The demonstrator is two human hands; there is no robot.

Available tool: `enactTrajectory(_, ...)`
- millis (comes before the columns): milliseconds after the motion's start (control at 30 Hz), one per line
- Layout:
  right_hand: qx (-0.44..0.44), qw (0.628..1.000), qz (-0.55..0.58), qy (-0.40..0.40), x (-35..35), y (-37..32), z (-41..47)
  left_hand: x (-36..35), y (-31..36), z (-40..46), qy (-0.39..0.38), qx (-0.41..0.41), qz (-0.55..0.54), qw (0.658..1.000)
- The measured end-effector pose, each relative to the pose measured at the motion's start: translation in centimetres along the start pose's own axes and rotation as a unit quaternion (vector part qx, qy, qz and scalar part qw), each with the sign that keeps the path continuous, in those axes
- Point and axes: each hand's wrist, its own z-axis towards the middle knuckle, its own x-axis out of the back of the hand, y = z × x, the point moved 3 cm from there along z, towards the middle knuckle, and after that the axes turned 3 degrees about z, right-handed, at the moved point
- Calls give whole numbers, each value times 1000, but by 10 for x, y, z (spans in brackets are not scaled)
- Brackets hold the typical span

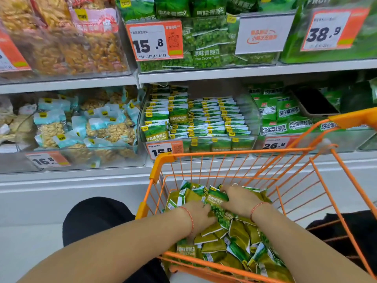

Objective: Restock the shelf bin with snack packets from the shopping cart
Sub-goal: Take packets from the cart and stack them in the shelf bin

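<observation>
Fingers point(224, 188) of two hands, left hand point(201, 214) and right hand point(239, 201), around uncounted green packets point(216, 199).

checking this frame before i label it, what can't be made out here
- Head view: fingertips of the left hand and right hand are buried in the packets, so the grip is unclear.
- Cart: near end cut off by the bottom edge, packet count unknown.
- Bin: lower layers hidden by the top rows and the 15.8 tag.
- Tag small print: blurred.
</observation>
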Motion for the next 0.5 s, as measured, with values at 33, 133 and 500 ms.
enactTrajectory(33,2,1000,-14,10,0,0,3,-1,-1,2,23,-3,-11,1000)
enactTrajectory(133,-7,999,-50,19,-1,4,8,0,-12,0,87,-6,-116,989)
enactTrajectory(500,-57,934,351,14,10,18,6,29,-52,-24,139,76,-611,776)
